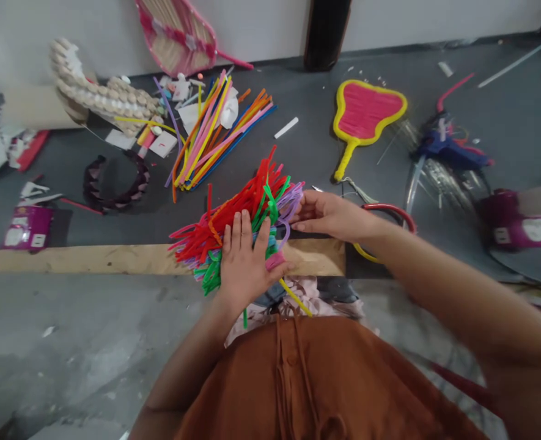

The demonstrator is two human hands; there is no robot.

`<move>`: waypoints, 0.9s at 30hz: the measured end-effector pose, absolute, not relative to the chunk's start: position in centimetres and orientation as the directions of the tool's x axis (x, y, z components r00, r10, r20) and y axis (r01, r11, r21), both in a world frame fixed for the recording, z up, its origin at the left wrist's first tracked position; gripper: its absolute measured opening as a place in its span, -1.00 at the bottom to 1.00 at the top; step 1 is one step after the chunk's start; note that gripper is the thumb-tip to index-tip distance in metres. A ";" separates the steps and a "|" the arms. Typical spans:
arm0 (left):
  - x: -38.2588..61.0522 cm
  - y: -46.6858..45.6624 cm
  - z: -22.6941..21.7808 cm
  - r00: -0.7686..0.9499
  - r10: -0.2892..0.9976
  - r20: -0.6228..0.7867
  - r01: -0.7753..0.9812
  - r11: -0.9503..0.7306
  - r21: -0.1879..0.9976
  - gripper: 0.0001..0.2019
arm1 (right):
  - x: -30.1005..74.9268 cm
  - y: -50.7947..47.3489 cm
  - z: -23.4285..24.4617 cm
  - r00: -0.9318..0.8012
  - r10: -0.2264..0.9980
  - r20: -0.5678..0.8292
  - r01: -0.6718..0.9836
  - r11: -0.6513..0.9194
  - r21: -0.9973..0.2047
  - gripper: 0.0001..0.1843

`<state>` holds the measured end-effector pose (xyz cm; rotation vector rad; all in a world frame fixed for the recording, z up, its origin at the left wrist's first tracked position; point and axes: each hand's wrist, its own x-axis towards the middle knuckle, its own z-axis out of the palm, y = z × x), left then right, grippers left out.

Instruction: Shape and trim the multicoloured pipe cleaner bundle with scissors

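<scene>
Head view. The bundle of pipe cleaners, mostly red with green, purple, pink and yellow strands, serves as the landmark; it lies across the person's lap and over the near edge of the grey mat.

The left hand lies palm down on the near end of the bundle, fingers stretched almost straight over the strands and thumb curled round their side, so that the bundle is clasped. The right hand, just right of the bundle, has its fingertips nipped together on the purple strand ends.

Under the bundle runs a cardboard strip, extending left. Beyond the bundle lies a loose fan of pipe cleaners. Beyond and right is a pink paddle with a yellow rim; far right, a blue glue gun. Left of the bundle sits a dark braided headband.
</scene>
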<state>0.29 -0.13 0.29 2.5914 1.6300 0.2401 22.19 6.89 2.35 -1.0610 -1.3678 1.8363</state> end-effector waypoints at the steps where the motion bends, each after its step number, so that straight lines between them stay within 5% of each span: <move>1: 0.3 -0.1 0.3 0.426 0.900 0.093 0.888 -0.436 0.145 -0.02 | 21.5 6.3 1.7 -0.432 0.873 -0.229 -0.066 -0.283 -0.957 -0.63; 10: 0.5 -0.1 0.4 0.411 0.907 0.096 0.885 -0.422 0.197 -0.06 | 17.9 4.6 0.7 -0.067 0.964 -0.257 0.066 -0.253 -0.965 -0.64; 20: 0.8 -0.3 0.4 0.382 0.920 0.086 0.887 -0.391 0.244 -0.06 | 17.3 4.6 1.5 0.017 0.917 -0.400 0.008 -0.400 -0.917 -0.73; 27: 0.6 -0.3 0.7 0.404 0.911 0.080 0.869 -0.409 0.279 -0.12 | 17.3 4.2 1.2 0.059 0.962 -0.267 0.057 -0.270 -0.961 -0.86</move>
